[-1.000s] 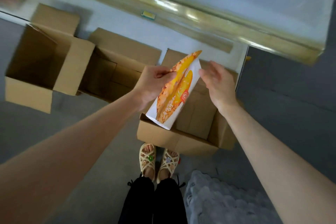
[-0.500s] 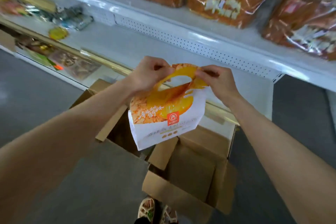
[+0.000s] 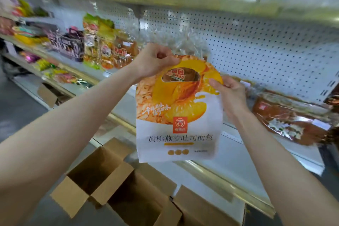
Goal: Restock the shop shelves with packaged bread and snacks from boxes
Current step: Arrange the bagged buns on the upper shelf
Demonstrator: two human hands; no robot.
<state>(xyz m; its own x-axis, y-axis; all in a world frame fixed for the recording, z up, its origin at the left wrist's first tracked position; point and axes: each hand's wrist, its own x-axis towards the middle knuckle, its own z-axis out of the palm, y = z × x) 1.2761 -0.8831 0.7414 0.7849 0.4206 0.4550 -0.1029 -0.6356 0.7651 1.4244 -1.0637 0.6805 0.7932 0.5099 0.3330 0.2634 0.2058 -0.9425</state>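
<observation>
— Bread, then: where is it?

— In the air in front of the shelf (image 3: 124,108), above the open boxes (image 3: 102,176) on the near floor. The bag (image 3: 178,115) hangs front-on between both hands and touches no shelf. Snacks (image 3: 102,49) crowd the far left.

— How do the hands have it?

— The left hand (image 3: 156,60) pinches the top left corner, fingers curled over the edge. The right hand (image 3: 229,93) pinches the right edge a little lower, thumb on the front.

— Heavy?

— Light, I think. Two pinches carry it and it hangs straight.

— Stiff?

— The pack looks papery and holds its flat shape, with a small clear window near the top. Whatever loaf is inside should be soft, so a squeeze across the middle would probably dent it.

— Slippery?

— The surface looks smooth. From one corner alone it might swing or slide out.

— So where to hold?

— The top seam and side edges, as now. For setting it down, I'd put a flat palm under the base.

— And where might it go?

— There's a bare stretch of shelf behind the bag, against the pegboard (image 3: 256,51). Right of it, brown loaves (image 3: 293,123) lie on their sides, so it wants easing in beside them, not onto them.
</observation>
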